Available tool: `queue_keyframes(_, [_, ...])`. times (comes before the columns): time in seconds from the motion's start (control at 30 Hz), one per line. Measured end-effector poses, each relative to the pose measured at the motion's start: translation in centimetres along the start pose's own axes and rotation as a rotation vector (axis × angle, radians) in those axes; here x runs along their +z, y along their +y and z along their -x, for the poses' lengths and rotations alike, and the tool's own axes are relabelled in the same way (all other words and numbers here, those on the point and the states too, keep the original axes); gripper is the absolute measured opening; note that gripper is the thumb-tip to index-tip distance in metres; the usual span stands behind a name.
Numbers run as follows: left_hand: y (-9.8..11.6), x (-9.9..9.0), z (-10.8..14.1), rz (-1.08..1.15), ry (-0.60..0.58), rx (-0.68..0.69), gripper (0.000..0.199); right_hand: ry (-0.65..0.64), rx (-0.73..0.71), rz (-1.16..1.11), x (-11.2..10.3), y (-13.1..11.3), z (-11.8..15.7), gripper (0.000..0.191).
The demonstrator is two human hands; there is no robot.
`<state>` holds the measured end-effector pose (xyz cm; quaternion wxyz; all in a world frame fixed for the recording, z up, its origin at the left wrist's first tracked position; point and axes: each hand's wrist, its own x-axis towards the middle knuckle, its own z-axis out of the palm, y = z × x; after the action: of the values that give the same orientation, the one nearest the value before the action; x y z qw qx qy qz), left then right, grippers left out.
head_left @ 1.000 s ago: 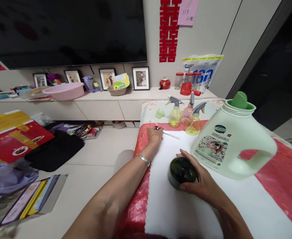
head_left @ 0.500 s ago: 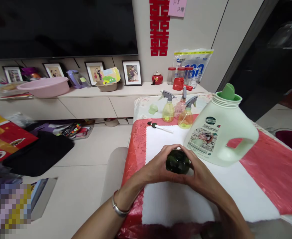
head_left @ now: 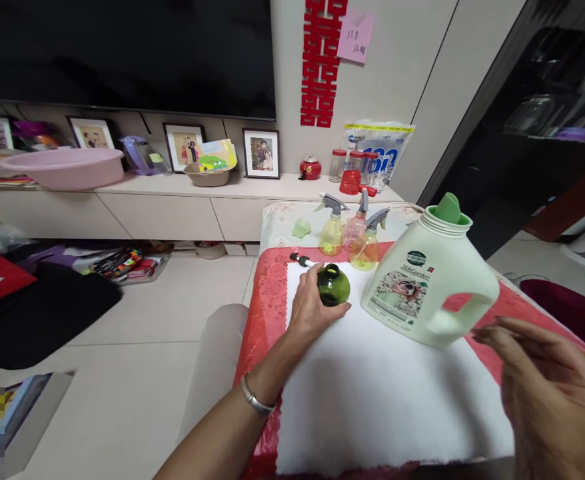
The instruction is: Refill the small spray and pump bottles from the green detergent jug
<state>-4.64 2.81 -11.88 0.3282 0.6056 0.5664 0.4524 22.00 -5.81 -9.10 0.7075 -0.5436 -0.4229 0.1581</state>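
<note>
A round dark-green bottle [head_left: 336, 288] with an open neck sits on the white cloth. My left hand [head_left: 311, 303] is wrapped around its left side, thumb in front. Off to the right, my right hand [head_left: 547, 380] hovers over the table's right side, slightly blurred, its fingers loosely bent and nothing visible in them. A black pump head [head_left: 301, 259] with a pale tube lies just behind the bottle, partly hidden by my left hand. Between my hands stands a large pale-green jug [head_left: 437, 280] with a green cap piece [head_left: 448, 208] resting in its mouth.
Behind the green bottle stand yellow [head_left: 331, 233], pink [head_left: 356, 227] and orange [head_left: 365, 250] spray bottles. A light-green lump [head_left: 301, 228] lies left of them. The white cloth [head_left: 382, 407] covers part of the red table cover [head_left: 267, 293]. A long cabinet [head_left: 167, 217] runs behind.
My right hand has let go of the green bottle and moved right. The bottle, held in my left hand, is now farther back on the cloth. The view has shifted slightly.
</note>
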Motion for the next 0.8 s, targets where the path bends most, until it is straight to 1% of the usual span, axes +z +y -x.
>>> queue_keyframes(0.03, [-0.3,0.4,0.0,-0.025,0.042,-0.014,0.095,0.114,-0.031,-0.050,-0.2,0.2,-0.5,0.047])
queue_keyframes(0.07, [-0.6,0.7,0.0,-0.041,0.064,-0.030,0.098,0.174,-0.048,-0.081,-0.4,0.6,-1.0,0.049])
queue_keyframes(0.1, [-0.8,1.0,0.2,-0.050,0.076,-0.044,0.101,0.205,-0.056,-0.090,-0.5,1.2,-1.4,0.051])
queue_keyframes(0.13, [-1.1,1.3,0.4,-0.059,0.081,-0.059,0.102,0.205,-0.048,-0.078,-0.5,1.7,-1.8,0.055])
queue_keyframes(0.17, [-1.3,1.5,0.6,-0.066,0.083,-0.073,0.103,0.191,-0.030,-0.056,-0.6,2.3,-2.2,0.059])
queue_keyframes(0.23, [-1.6,1.7,1.0,-0.077,0.089,-0.097,0.102,0.115,0.012,-0.014,-0.6,3.1,-2.7,0.067])
queue_keyframes(0.3, [-1.7,1.8,1.1,-0.086,0.093,-0.099,0.099,0.019,0.054,0.010,-0.5,3.6,-3.2,0.074])
queue_keyframes(0.37, [-1.9,1.9,1.1,-0.098,0.100,-0.083,0.096,-0.025,0.100,0.034,-0.3,3.7,-3.8,0.076])
queue_keyframes(0.5, [-2.2,2.3,0.9,-0.125,0.124,-0.047,0.093,-0.003,0.256,0.076,0.7,3.7,-5.4,0.073])
queue_keyframes(0.57, [-2.5,2.5,0.8,-0.137,0.137,-0.034,0.093,-0.007,0.308,0.065,1.4,3.8,-6.1,0.070])
queue_keyframes(0.67, [-2.8,2.7,0.8,-0.144,0.148,-0.010,0.094,0.016,0.333,0.048,2.4,4.3,-7.1,0.058])
queue_keyframes(0.8, [-3.0,2.7,0.7,-0.147,0.150,0.001,0.095,0.056,0.327,0.100,3.0,4.6,-7.6,0.041])
